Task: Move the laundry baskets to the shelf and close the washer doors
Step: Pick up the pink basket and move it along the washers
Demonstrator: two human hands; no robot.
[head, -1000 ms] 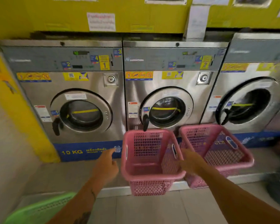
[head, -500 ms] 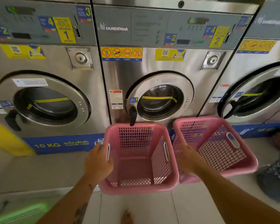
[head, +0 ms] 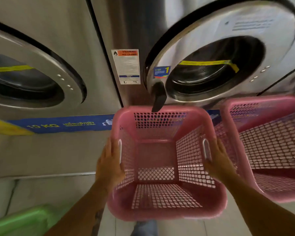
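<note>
Both hands on the nearer pink laundry basket (head: pixel 167 167), one per side. Left hand (head: pixel 109 166) flat against the left wall beside the white handle slot, fingers (head: pixel 107 147) extended along the rim, pressing rather than curled. Right hand (head: pixel 218 160) mirrors it on the right wall, fingers (head: pixel 219 147) also laid out straight next to the other handle slot. So the basket is clamped between two palms (can't tell if it's off the floor).

Basket sits in front of the middle washer, its far rim right under the black door handle (head: pixel 157 97). That washer door (head: pixel 215 53) looks slightly ajar on the left edge. Second pink basket (head: pixel 271 147) just beside on the right, tilted, touching or nearly touching. Left washer door (head: pixel 32 72) partly in view. Green basket (head: pixel 19 220) at lower left, blurred.
</note>
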